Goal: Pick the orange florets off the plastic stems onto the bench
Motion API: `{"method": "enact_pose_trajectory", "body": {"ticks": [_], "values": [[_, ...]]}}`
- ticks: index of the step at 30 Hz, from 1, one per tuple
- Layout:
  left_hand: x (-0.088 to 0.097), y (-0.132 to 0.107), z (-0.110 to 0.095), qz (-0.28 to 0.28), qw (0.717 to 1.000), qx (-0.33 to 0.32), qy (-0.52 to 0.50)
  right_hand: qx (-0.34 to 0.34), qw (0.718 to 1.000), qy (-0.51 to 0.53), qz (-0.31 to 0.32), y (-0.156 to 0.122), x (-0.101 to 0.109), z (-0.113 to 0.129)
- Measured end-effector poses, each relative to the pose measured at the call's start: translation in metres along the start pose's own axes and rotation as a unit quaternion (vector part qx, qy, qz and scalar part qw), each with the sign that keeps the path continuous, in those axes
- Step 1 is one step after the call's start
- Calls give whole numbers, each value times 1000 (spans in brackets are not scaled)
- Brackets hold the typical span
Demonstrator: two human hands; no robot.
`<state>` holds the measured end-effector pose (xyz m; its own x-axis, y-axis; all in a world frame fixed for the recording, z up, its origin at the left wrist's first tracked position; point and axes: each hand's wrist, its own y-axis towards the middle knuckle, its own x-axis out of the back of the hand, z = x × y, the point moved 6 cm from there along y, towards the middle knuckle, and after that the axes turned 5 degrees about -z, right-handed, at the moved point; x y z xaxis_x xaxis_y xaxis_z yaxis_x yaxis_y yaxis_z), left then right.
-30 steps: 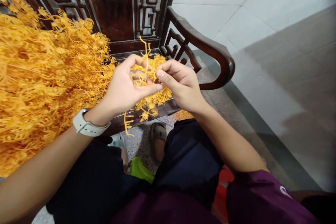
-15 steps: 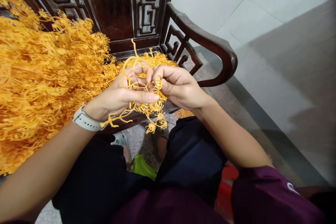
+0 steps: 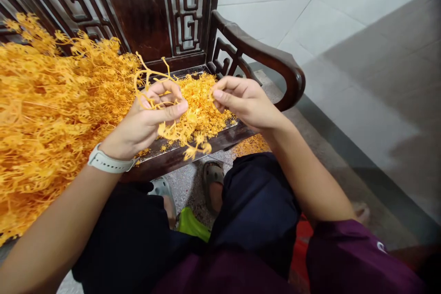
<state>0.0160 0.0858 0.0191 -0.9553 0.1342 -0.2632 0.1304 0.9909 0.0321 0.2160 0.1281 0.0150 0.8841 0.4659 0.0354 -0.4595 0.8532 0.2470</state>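
Two bare hands at work above a dark wooden seat (image 3: 179, 156), as viewed from close by. The left hand (image 3: 143, 117), a pale band (image 3: 109, 162) at its wrist, is clamped on a branched stem (image 3: 149, 72), thumb against fingers. The bare forks rise above the knuckles; the grip probably lies low so that the twigs stay clear of the fingertips. The right hand (image 3: 250, 103), well apart from it, has thumb and forefinger together on what looks like a small yellow bit (image 3: 210, 94); the heap behind makes this hard to confirm. So fine a pinch would suit so slight a piece.

Loose yellow florets (image 3: 205, 117) lie heaped on the seat below and between the hands, presumably so placed to catch what drops; more scraps (image 3: 251, 145) lie on the floor beyond the front edge. A tall yellow mass (image 3: 65, 119) fills the left, crowding the left forearm. At the right end, a curved armrest (image 3: 272, 57) stands just beyond the right hand and limits reach there; a carved backrest (image 3: 138, 14) closes the far side.
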Motion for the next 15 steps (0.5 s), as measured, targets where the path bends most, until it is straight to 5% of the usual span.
{"method": "enact_pose_trajectory", "body": {"ticks": [4, 6, 10, 15], "values": [[8, 12, 11, -42, 999, 2, 20, -32, 980, -161, 117, 1, 8, -24], [12, 15, 15, -58, 998, 3, 28, -11, 981, -175, 82, 5, 14, -29], [17, 19, 17, -85, 995, -16, 43, 77, 982, -126, -115, 12, 33, -21], [17, 17, 20, -136, 986, -53, 76, 90, 988, -125, -30, 7, 3, -8]]}}
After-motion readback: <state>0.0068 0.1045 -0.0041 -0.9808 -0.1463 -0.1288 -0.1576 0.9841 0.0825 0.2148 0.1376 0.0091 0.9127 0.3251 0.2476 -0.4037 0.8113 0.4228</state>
